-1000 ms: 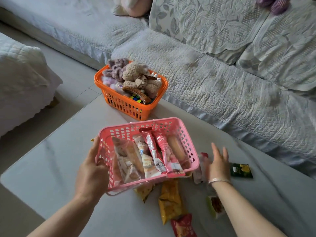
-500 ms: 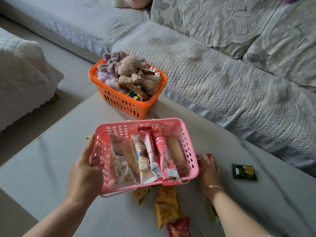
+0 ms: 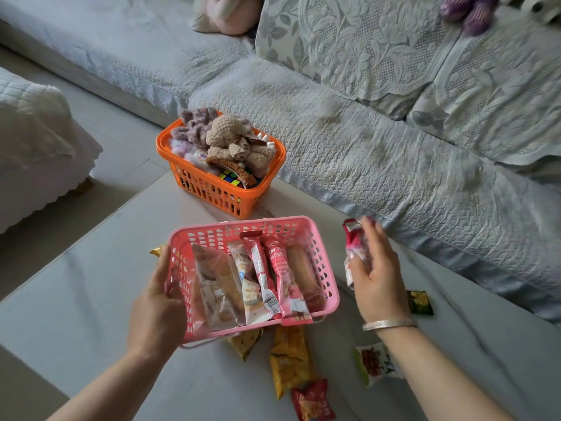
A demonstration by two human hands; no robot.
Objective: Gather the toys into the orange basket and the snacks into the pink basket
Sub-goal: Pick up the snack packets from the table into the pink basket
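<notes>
My left hand (image 3: 158,302) grips the left wall of the pink basket (image 3: 329,287), which holds several wrapped snacks. My right hand (image 3: 375,281) holds a red-and-white snack packet (image 3: 353,238) lifted just right of the basket. The orange basket (image 3: 212,189) stands behind it at the table's far edge, filled with crocheted toys and a puzzle cube. Loose snacks lie on the table: yellow packets (image 3: 288,357), a red one (image 3: 314,401), a green-and-white one (image 3: 375,363) and a dark green one (image 3: 420,302).
The white marble-look table (image 3: 76,314) stands close to a grey quilted sofa (image 3: 394,165). A plush toy (image 3: 227,13) and a purple toy (image 3: 469,10) sit on the sofa back. A white covered seat (image 3: 33,141) is at left.
My right hand went down beside the pink basket, took hold of the red-and-white packet and has lifted it. My left hand stayed on the basket.
</notes>
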